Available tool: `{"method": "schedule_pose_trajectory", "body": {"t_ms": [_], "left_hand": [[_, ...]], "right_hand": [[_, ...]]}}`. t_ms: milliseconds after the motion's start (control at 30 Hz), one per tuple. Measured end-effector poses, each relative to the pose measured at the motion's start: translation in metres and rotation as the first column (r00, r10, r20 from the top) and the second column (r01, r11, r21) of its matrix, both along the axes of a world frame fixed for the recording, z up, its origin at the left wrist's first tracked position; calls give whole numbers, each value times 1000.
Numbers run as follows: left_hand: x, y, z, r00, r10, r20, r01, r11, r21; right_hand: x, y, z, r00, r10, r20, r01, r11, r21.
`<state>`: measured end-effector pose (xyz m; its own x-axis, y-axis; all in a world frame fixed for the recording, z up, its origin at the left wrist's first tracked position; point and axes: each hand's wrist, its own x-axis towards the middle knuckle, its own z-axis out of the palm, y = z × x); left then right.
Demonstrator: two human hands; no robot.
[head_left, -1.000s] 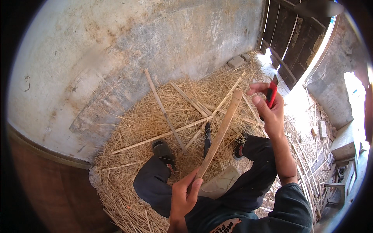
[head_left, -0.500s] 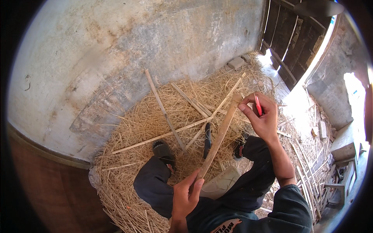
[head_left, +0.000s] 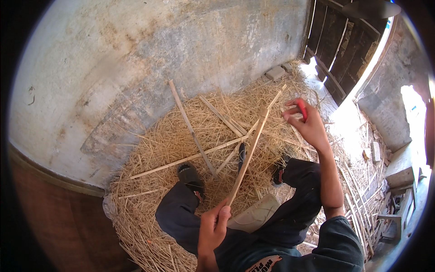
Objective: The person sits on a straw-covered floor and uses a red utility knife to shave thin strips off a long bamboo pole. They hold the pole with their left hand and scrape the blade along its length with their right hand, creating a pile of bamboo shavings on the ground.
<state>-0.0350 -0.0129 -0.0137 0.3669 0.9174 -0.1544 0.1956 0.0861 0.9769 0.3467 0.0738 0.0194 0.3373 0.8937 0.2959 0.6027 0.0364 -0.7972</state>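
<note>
bold dark lettering [head_left: 273,261], set at a slant, stands on the pale print [head_left: 259,264] of the dark shirt [head_left: 333,245], toward five o'clock.

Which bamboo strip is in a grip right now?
The bamboo strip slanting up and rightward from the left hand; that hold sets it apart, since the other strips are in neither hand.

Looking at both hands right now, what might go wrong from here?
The left hand grips only the near end of the wooden strip, so its far end might wobble. The red tool in the right hand, if dropped, could get lost in the loose straw. The dark trousers show on both sides of the strip's near end, so a slip towards the body might catch them.
</note>
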Motion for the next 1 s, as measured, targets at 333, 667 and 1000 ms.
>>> {"method": "schedule_pose_trajectory", "body": {"t_ms": [333, 667, 1000], "left_hand": [[0, 5, 8, 996, -1, 89, 2, 1000, -12], [12, 3, 22, 996, -29, 89, 29, 1000, 2], [19, -1, 20, 1000, 22, -20, -19, 989, 147]], "right_hand": [[-52, -26, 24, 967, 38, 250, -57, 996, 68], [-111, -53, 5, 814, 260, 519, -456, 840, 294], [-113, -56, 4, 792, 190, 580, -437, 840, 323]]}}
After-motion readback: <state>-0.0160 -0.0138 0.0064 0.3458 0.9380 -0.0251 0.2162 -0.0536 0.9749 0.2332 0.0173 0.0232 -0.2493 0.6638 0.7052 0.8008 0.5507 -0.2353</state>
